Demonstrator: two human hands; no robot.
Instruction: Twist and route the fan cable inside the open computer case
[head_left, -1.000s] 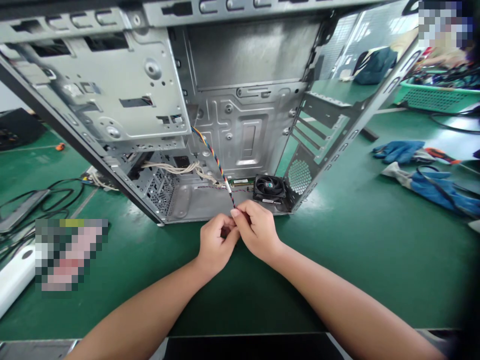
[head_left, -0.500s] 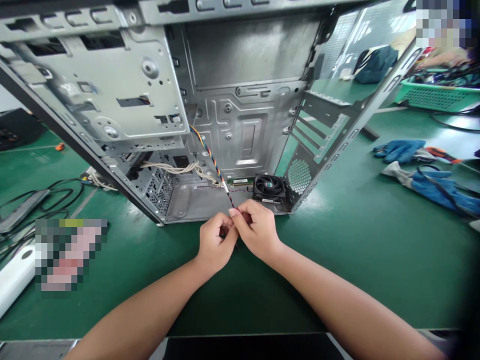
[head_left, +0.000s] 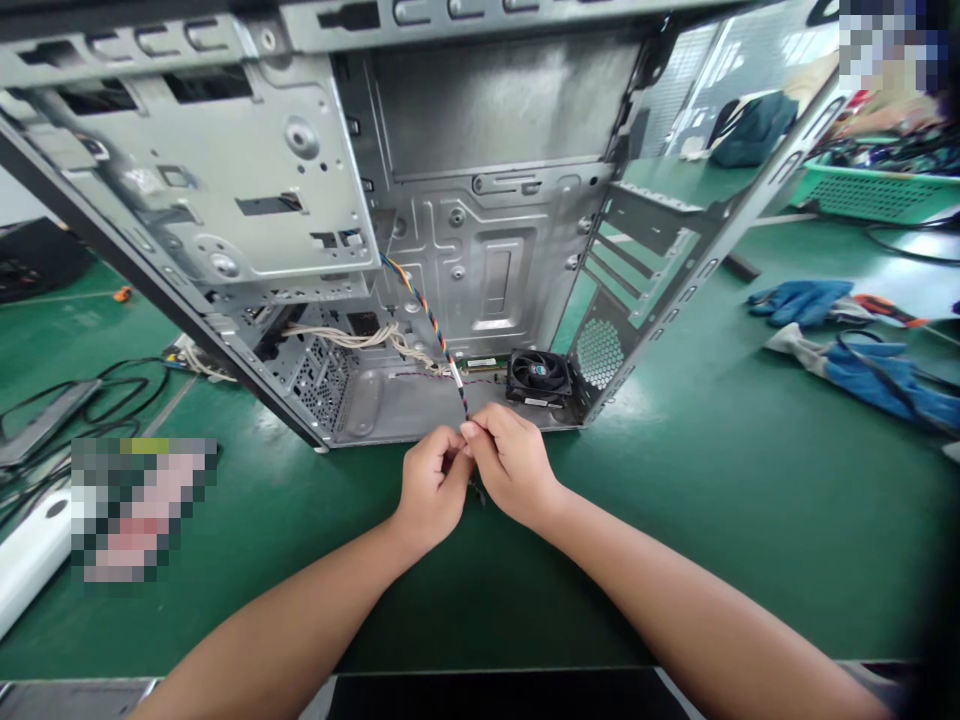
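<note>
A multicoloured wire bundle (head_left: 429,318) runs out from under the drive cage (head_left: 262,180) of an open metal computer case (head_left: 480,110), down to my hands. Pinched around the bundle's lower end is my right hand (head_left: 514,460), its thumb and forefinger closed. Against it, my left hand (head_left: 435,480) is closed on the same bundle, fingers curled. The tips of both hands touch, and they hide most of the wire end. A bit of dark wire end shows below them. Inside the case, a black cooling fan (head_left: 538,375) lies at the lower right, behind my right hand.
Blue work gloves (head_left: 885,370) and a green basket (head_left: 885,190) full of cables are on the right. Pale cables (head_left: 352,338) hang inside the case. At left lie black cords (head_left: 127,385), a grey power strip (head_left: 52,420) and a blurred-out flat item (head_left: 142,510).
Both hands stay together on the wire bundle with only a slight shift. A little more of the dark wire end shows beneath them.
</note>
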